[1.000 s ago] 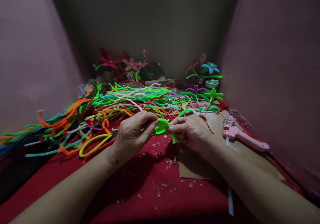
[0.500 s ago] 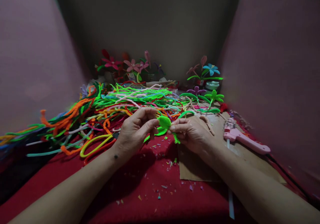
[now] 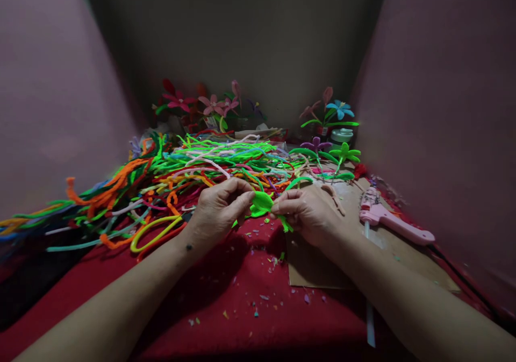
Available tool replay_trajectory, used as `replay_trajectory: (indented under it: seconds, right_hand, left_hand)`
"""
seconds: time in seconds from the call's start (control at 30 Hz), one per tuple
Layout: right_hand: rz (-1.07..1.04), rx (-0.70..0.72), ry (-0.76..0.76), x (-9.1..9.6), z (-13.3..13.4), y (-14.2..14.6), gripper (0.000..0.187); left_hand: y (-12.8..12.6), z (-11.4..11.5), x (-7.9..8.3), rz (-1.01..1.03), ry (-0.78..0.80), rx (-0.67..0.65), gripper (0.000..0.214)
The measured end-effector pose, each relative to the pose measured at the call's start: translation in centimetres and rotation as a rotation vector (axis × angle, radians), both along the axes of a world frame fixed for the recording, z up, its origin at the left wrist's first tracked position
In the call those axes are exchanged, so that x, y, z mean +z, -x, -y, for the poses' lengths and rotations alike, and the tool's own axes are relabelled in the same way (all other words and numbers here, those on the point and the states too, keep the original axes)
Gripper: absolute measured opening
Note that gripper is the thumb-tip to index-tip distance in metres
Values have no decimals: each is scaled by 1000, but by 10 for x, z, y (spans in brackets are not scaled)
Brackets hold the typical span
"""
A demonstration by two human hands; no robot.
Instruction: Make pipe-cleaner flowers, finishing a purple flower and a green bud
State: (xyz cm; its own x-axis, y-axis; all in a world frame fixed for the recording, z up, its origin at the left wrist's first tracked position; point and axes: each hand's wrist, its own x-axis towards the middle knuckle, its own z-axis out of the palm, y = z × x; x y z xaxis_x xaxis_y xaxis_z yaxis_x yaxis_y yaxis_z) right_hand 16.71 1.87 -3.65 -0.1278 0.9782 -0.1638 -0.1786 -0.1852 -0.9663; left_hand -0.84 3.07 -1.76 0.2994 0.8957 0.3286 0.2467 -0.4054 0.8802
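A bright green pipe-cleaner petal [image 3: 263, 203], flat and rounded, is held up between both hands above the red cloth. My left hand [image 3: 217, 205] has its thumb and fingertips closed on the petal's left tip. At the other end, my right hand [image 3: 306, 211] pinches the petal's narrow base, and short green ends stick out below those fingers. More green pipe cleaner shows just beneath the petal, partly hidden. Behind the hands lies a large heap of loose pipe cleaners [image 3: 229, 155], mostly green.
To the right, a pink glue gun [image 3: 397, 226] with a clear glue stick lies on a cardboard sheet [image 3: 318, 268]. Yellow-handled scissors [image 3: 139, 238] rest at the left. Finished flowers [image 3: 341, 109] stand at the back. Small clippings dot the red cloth [image 3: 226, 319].
The fingers of my left hand have closed onto the petal's tip, and the petal has tilted slightly and sits a little lower. My right hand keeps its pinch.
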Motion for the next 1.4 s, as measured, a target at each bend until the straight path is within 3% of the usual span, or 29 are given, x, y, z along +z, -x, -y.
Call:
replay_trajectory:
  seconds: [0.2, 0.4, 0.5, 0.67, 0.83, 0.93, 1.07, 1.3, 1.4]
  right_hand:
    - [95, -94, -91, 9, 4, 3, 6]
    - [189, -148, -115, 15, 8, 7, 7]
    - [199, -151, -205, 14, 10, 7, 7]
    - [355, -193, -525, 6, 11, 4, 6]
    - [495, -277, -837, 1, 10, 2, 11]
    - [492, -281, -966, 2, 12, 0, 14]
    - [412, -265, -1064, 5, 13, -1, 15]
    - [415, -247, -1207, 23, 7, 2, 16]
    - [460, -227, -1228, 35, 3, 6, 15]
  left_hand:
    - [2, -4, -1, 20, -23, -41, 9]
    - [2, -2, 1, 63, 109, -81, 11]
    - [3, -2, 3, 78, 102, -97, 10]
    - [7, -1, 3, 48, -120, -119, 3]
    - [12, 7, 7, -185, -634, -61, 9]
    - [14, 14, 9, -284, -833, -52, 17]
    - [17, 23, 9, -377, -904, -74, 23]
    - [16, 29, 14, -427, -793, -83, 20]
    - [19, 27, 17, -422, -908, -43, 22]
